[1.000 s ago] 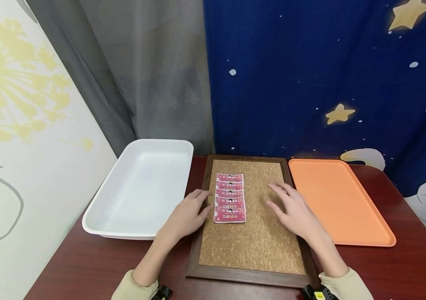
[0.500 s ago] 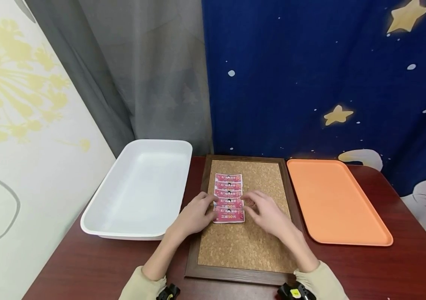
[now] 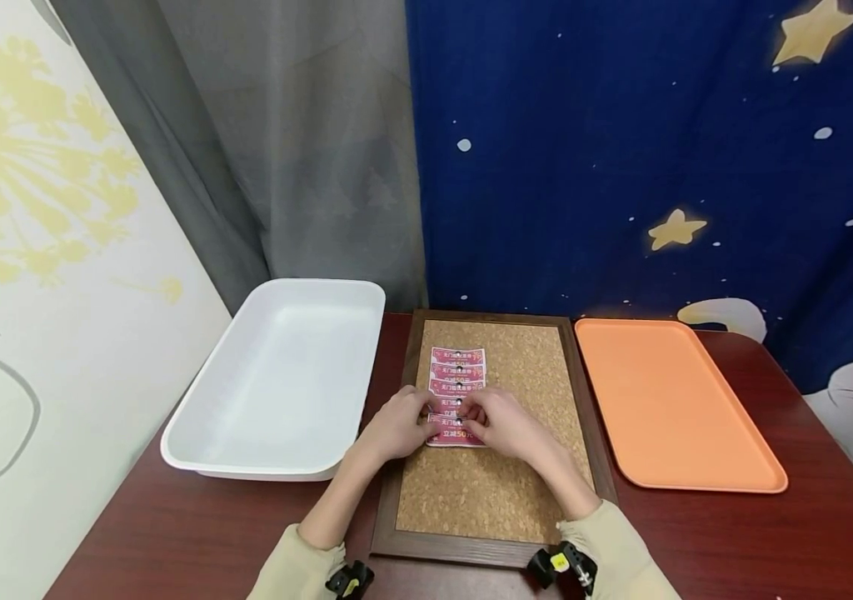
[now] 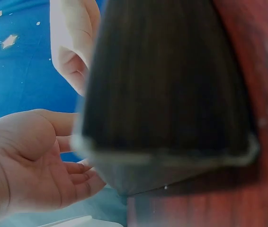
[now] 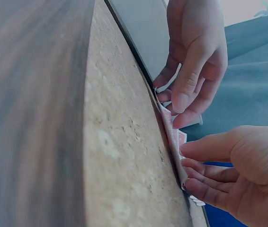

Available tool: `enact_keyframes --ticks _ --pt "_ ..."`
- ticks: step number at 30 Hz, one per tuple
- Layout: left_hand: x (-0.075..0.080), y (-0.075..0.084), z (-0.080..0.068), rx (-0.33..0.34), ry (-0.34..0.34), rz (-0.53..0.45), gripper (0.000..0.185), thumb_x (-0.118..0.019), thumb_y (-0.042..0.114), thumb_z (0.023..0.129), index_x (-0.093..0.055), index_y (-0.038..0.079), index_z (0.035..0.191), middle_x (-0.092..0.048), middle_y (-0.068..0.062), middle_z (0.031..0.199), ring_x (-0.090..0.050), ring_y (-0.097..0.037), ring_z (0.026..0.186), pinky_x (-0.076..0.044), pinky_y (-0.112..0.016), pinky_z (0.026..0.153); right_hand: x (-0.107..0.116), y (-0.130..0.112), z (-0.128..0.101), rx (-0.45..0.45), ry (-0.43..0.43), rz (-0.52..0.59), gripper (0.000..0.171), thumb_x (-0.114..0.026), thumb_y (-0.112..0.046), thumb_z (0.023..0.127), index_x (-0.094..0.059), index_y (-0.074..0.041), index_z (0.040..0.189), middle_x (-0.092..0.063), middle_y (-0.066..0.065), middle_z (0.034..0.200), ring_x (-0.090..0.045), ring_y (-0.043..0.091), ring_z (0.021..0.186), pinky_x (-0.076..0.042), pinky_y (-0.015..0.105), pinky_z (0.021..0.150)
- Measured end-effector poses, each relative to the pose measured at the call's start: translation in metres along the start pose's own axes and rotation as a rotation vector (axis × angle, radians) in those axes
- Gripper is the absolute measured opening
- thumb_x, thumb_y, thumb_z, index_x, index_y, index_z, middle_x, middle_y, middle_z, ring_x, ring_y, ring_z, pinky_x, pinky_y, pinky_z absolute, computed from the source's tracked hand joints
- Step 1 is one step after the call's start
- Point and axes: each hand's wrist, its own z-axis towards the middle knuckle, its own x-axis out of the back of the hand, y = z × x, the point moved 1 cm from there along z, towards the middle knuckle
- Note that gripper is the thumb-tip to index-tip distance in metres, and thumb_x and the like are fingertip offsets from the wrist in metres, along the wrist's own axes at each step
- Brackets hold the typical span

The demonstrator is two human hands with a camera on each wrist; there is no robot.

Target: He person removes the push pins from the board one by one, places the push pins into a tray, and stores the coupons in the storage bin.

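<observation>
Dark wooden table [image 3: 809,533] bears a white tray [image 3: 276,379], an orange tray [image 3: 674,408] and, between them, a framed cork board [image 3: 497,492]. Red coupons [image 3: 458,367] lie overlapped on the cork's upper left. Left hand [image 3: 396,425] and right hand [image 3: 501,425] both pinch the nearest coupon, fingertips meeting

red coupons on speckled cork, flanked by white and orange

the coupons [image 3: 458,392] are red with white and yellow print; the cork board [image 3: 524,467] is speckled tan in a dark brown frame; white tub [image 3: 276,379], orange tray [image 3: 674,408], reddish-brown table [image 3: 809,533], navy curtain [image 3: 621,150] with yellow stars, beige sleeves [image 3: 606,554].
</observation>
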Motion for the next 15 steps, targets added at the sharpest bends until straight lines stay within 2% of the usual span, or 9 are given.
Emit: enact_keyframes --ticks 8,15 --pt "0.0 -0.003 0.002 0.003 -0.007 -0.041 0.012 -0.076 0.005 0.092 -0.073 0.002 0.103 -0.062 -0.009 0.096 -0.054 -0.017 0.087 -0.048 -0.035 0.075 -0.003 0.003 0.006 -0.034 -0.033 0.037 0.005 -0.077 0.0 0.091 -0.073 -0.004 0.091 -0.067 0.0 0.08 -0.059 0.007 0.074 -0.051 0.024 0.067" --pt "-0.001 -0.005 0.004 0.027 -0.011 -0.046 0.011 -0.076 0.004 0.093 -0.073 0.003 0.103 -0.061 -0.007 0.095 -0.054 -0.016 0.086 -0.048 -0.034 0.075 -0.004 0.004 0.013 -0.093 -0.053 0.076 0.007 -0.075 -0.004 0.094 -0.072 -0.006 0.088 -0.066 -0.002 0.076 -0.056 0.004 0.068 -0.047 0.022 0.062"
